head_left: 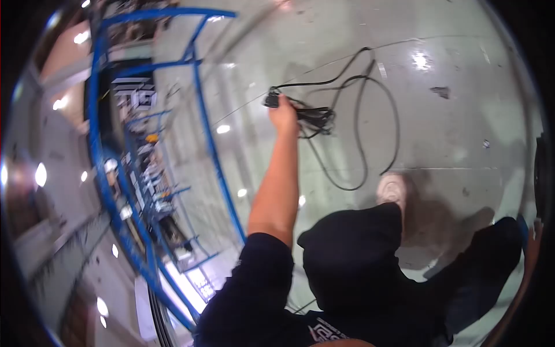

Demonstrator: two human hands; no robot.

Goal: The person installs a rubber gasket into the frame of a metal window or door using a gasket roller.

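Observation:
My left hand (pixel 284 115) is stretched out over the floor, its fingers wrapped round a bundled black cable (pixel 315 117). A dark block-like end of the bundle shows just beyond my thumb. Loose loops of the same cable spread to the right of the hand, and one runs down near a light-coloured shoe (pixel 393 189). At the far right edge there is a narrow strip of bare skin, seemingly my right arm; the fingers of my right hand cannot be made out there.
A blue metal frame (pixel 205 124) stands to the left, with blurred items behind and inside it. The grey floor (pixel 451 133) has seams, bright light reflections and a small dark scrap (pixel 440 92). My dark-clothed legs (pixel 352 248) are at the bottom.

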